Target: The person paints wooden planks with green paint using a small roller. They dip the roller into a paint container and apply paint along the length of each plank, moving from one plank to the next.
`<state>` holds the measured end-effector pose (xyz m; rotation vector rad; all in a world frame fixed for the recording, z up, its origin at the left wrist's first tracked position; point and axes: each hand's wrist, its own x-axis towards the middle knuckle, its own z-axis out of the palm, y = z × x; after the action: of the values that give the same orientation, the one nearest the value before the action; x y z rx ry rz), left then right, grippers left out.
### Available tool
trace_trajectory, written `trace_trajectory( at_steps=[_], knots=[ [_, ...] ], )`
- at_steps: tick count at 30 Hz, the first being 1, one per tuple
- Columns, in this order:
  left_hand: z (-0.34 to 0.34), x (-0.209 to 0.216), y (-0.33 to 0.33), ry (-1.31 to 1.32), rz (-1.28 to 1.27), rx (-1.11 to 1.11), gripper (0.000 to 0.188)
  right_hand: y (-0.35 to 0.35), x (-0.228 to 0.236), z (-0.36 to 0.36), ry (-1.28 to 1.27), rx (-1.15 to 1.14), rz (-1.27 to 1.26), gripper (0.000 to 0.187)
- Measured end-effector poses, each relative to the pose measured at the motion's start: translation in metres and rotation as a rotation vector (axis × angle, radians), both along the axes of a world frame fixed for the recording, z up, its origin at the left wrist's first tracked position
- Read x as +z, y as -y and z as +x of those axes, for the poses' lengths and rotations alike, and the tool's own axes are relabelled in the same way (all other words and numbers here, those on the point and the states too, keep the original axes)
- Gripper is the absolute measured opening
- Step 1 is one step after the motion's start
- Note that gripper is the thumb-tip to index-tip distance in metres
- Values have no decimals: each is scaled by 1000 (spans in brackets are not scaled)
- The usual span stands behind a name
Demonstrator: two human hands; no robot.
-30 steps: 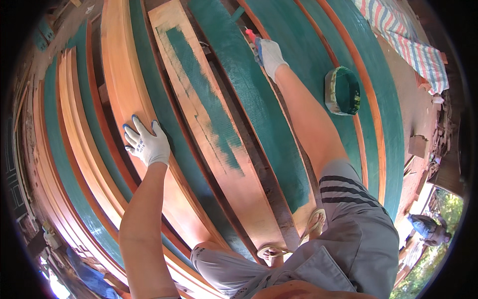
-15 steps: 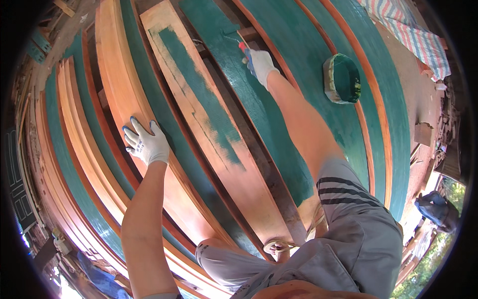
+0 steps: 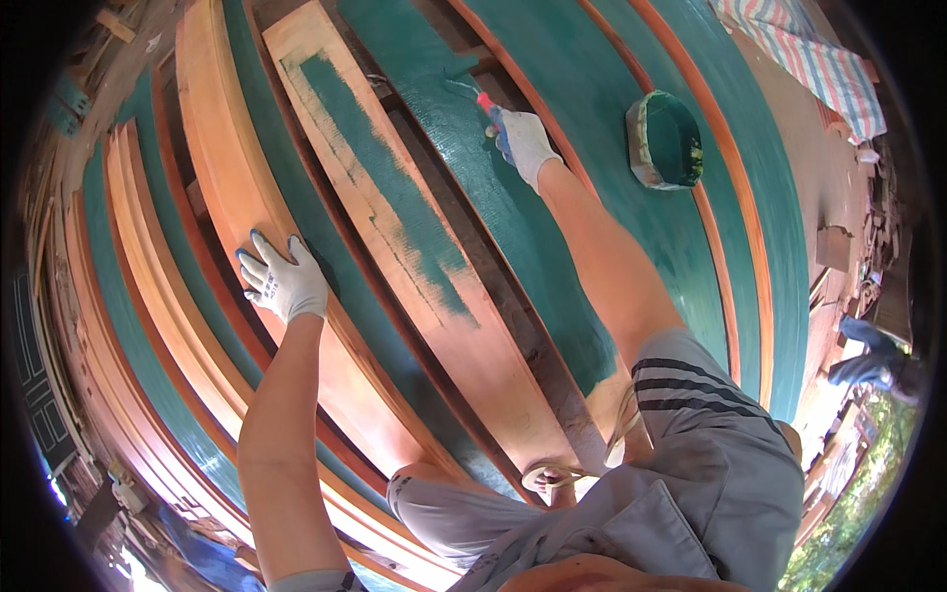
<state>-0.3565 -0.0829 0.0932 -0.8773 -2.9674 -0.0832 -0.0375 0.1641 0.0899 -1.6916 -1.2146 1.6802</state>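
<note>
My left hand point(image 3: 286, 281), in a white glove with blue fingertips, lies with fingers spread on a bare wooden board point(image 3: 229, 163). Further right and farther off, my gloved right hand point(image 3: 525, 143) is closed round the red-and-blue handle of a small paint roller point(image 3: 483, 102). Its thin wire frame reaches over a green-painted board point(image 3: 473, 158); the roller head blends into the green and is hard to make out. Between my hands lies a pale board point(image 3: 434, 340) with a patchy green strip. Right of my right hand stands a paint tub point(image 3: 639, 148) holding green paint.
More long boards, some green with reddish-brown edges point(image 3: 752, 232), some bare, lie side by side with dark gaps between. A striped sheet point(image 3: 804, 49) lies at the far right. Wood scraps point(image 3: 837, 247) litter the ground there. Another person point(image 3: 873, 360) shows at the right rim.
The view has shifted slightly, so boards and tub sit a little differently in it. My right hand and the roller have come slightly nearer along the green board. My left hand stays on its board.
</note>
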Motion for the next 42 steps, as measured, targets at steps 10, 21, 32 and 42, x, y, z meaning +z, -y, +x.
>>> trace_trajectory(
  at_steps=[10,21,32,42],
  knots=[
    [-11,-8,9,-23,-10,5,76,197,10,134,52,-183,-363,47],
    [-11,-14,5,-13,15,-20,76,140,1,117,-7,-106,-135,44],
    [-20,-18,12,-30,30,-13,77,342,55,246,90,-335,-527,30],
    [-15,-23,0,-1,21,-46,80,268,12,231,-47,-258,-319,43]
  ],
)
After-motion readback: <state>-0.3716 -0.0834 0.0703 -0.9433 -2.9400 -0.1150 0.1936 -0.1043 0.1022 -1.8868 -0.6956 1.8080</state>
